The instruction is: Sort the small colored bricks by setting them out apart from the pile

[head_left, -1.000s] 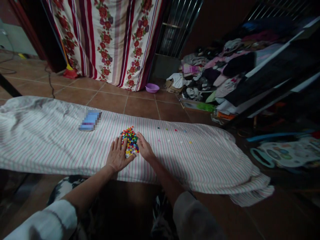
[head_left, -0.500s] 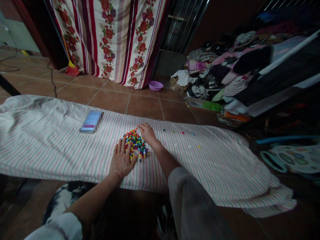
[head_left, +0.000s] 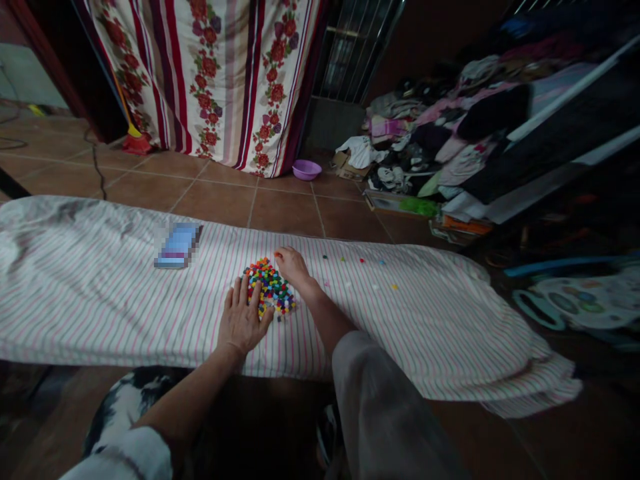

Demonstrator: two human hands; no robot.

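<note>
Small coloured cubes [head_left: 274,285] lie in a loose pile on a striped cloth [head_left: 200,320]. My left hand [head_left: 243,315] rests flat with its fingers spread over the pile's left side, hiding some cubes. At the pile's upper right, my right hand [head_left: 292,265] has its fingers pinched on an orange cube [head_left: 277,254], which shows at the fingertips. To the right, single cubes sit apart in two rough rows, among them a red cube [head_left: 362,261], a blue cube [head_left: 382,262] and a yellow cube [head_left: 395,287].
A phone [head_left: 177,245] with a blurred screen lies left of the pile. Beyond the cloth, a purple basin [head_left: 307,171] stands on the tiled floor by a floral curtain [head_left: 227,87]. Heaped clothes [head_left: 445,127] fill the back right, with a broom [head_left: 136,141] at the left.
The orange cube has come away from the pile's top edge, pinched in my right fingers. My left hand stays over the pile. The whole view has shifted slightly.
</note>
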